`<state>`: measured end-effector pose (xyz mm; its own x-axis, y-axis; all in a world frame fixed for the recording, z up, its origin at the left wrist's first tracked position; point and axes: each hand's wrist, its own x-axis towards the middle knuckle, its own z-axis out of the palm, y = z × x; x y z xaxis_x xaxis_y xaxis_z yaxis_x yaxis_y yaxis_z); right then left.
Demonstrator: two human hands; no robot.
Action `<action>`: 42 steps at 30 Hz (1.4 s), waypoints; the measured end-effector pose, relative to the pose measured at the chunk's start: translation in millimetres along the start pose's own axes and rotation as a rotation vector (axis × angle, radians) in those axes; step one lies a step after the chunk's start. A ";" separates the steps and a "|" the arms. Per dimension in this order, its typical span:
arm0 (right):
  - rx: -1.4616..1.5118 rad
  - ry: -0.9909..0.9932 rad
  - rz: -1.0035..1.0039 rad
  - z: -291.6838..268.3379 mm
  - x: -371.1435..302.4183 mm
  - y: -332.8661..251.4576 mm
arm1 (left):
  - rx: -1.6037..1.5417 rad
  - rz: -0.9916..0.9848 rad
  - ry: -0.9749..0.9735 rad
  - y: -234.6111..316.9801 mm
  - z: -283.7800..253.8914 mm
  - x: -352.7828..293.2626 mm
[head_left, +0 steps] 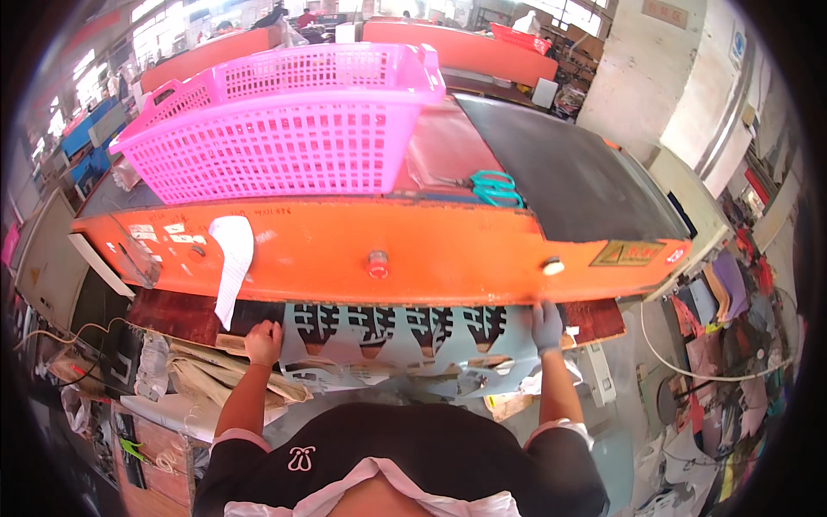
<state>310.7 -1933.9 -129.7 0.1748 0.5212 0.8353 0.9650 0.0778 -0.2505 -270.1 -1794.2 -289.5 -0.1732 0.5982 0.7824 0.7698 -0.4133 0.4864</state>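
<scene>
A pale blue sheet (413, 345) with several cut-out shapes lies on a dark board under the orange beam (413, 250) of a press machine. My left hand (264, 341), bare, grips the sheet's left edge. My right hand (546, 326), in a grey glove, holds the sheet's right edge just below the beam. Both forearms come up from the lower edge, on either side of my black and white top.
A pink plastic basket (284, 129) stands on top of the machine, with teal scissors (495, 186) beside a black mat (560, 172). A white paper strip (231, 258) hangs off the beam. Paper scraps (215, 370) lie at lower left, coloured material pieces (724, 302) at right.
</scene>
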 end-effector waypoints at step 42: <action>-0.553 -0.053 0.191 -164.2 -250.0 -130.8 | -0.058 0.108 -0.202 38.6 -225.3 -227.5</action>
<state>172.8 -2213.9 -225.4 0.3592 0.5251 0.7715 0.8787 -0.4689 -0.0900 -339.4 -2100.9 -361.1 0.0395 0.6711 0.7403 0.7393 -0.5181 0.4302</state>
